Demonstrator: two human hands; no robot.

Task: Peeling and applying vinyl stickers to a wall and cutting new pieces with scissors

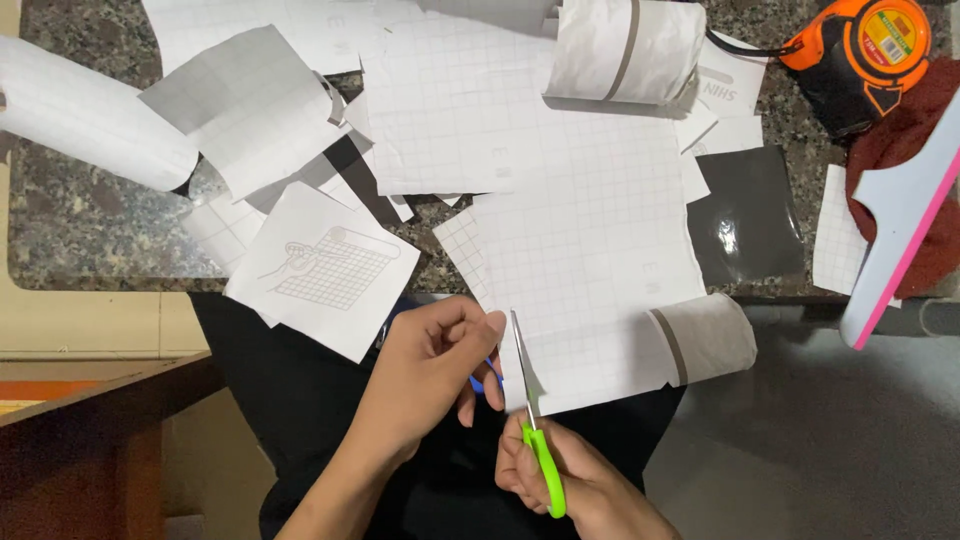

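Sheet (590,250) hanging off counter (90,240) edge | scissors (530,400) biting into near edge, cut barely begun, most remaining | left hand (425,375) pinching sheet | right hand (560,475) gripping green handles | offcuts (320,265) lying around, probably earlier pieces

A round red-and-yellow label (893,33) sits on the orange tape measure (850,50), top right of the counter.

Scissors (535,420) handle loops hidden inside right hand (560,475); tape measure (865,45) and squeegee (900,220) cut off at frame edge.
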